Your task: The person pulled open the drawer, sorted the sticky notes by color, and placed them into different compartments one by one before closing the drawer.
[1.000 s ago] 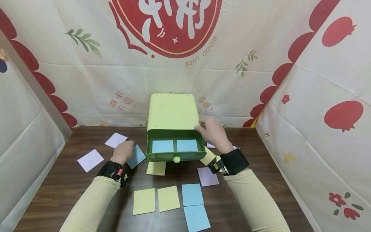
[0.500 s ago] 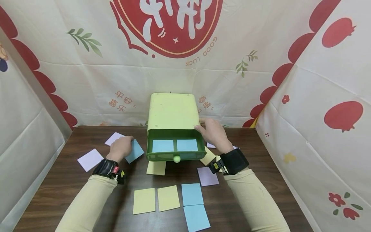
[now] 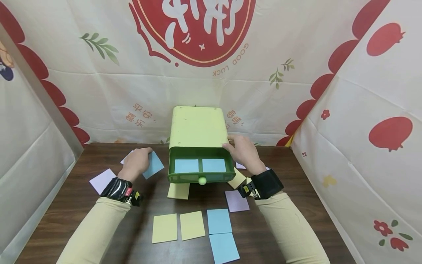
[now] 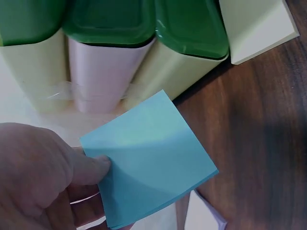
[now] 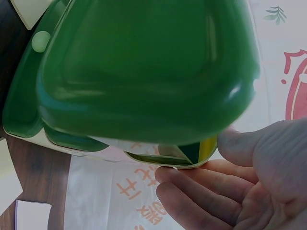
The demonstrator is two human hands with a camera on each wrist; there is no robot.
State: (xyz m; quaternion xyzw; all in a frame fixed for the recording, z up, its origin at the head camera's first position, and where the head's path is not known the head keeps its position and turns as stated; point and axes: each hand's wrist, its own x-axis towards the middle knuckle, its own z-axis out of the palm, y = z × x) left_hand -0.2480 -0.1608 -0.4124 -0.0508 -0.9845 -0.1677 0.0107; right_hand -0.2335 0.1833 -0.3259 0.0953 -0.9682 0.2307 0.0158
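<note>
My left hand (image 3: 136,164) pinches a light-blue sticky note pad (image 4: 148,158) between thumb and fingers, left of the drawer box (image 3: 199,126). The left wrist view shows the pad raised near the box's several green drawer fronts. The box's pale-green top drawer (image 3: 202,178) is pulled out. Two blue sticky note pads (image 3: 186,166) lie in it, one in each compartment. My right hand (image 3: 244,153) grips the box's right front edge; in the right wrist view the thumb presses near the opening and the fingers lie along the outside.
Two yellow pads (image 3: 165,228) and two blue pads (image 3: 219,222) lie in front on the brown table (image 3: 280,234). Purple pads (image 3: 237,201) lie to both sides. A yellow pad (image 3: 179,191) sits partly under the open drawer. A printed cloth (image 3: 148,91) hangs behind.
My left hand has moved slightly back and left, carrying the blue sticky note pad up off the table. My right hand stays at the box's edge.
</note>
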